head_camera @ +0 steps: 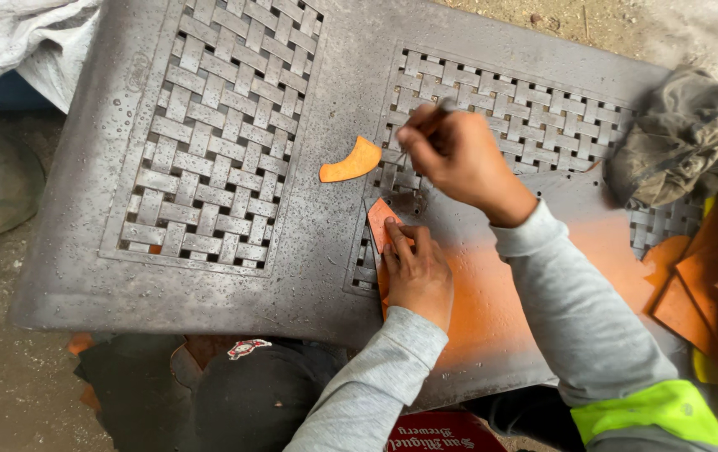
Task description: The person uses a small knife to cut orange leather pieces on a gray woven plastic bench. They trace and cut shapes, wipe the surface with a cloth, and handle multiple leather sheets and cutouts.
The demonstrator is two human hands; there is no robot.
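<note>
The left hand (416,272) lies flat, fingers together and pressed down on a pointed orange piece (379,224), pinning it against the dark grey plastic worktop (309,226); this is a press from above, not a closed grip around it. The piece sits at the near left edge of the right-hand woven lattice panel (535,125), its tip pointing away from the person and its lower part hidden under the palm. The right hand (455,155) hovers just beyond it over the lattice, its grip closed on a thin dark tool (436,113) pinched between thumb and fingers, the tool's upper end poking out above the knuckles; where its working tip lands cannot be told. A second orange scrap, a curved crescent (352,161), lies loose on the plain strip between the 2 lattice panels, just left of the right hand and apart from both hands. Water droplets dot the worktop, and orange dust stains its surface near the person's right forearm. At the right edge a stack of orange tiles (710,276) rests beside a crumpled dirty rag (681,138). Both arms wear grey sleeves, the right with a yellow-green band (652,410).
</note>
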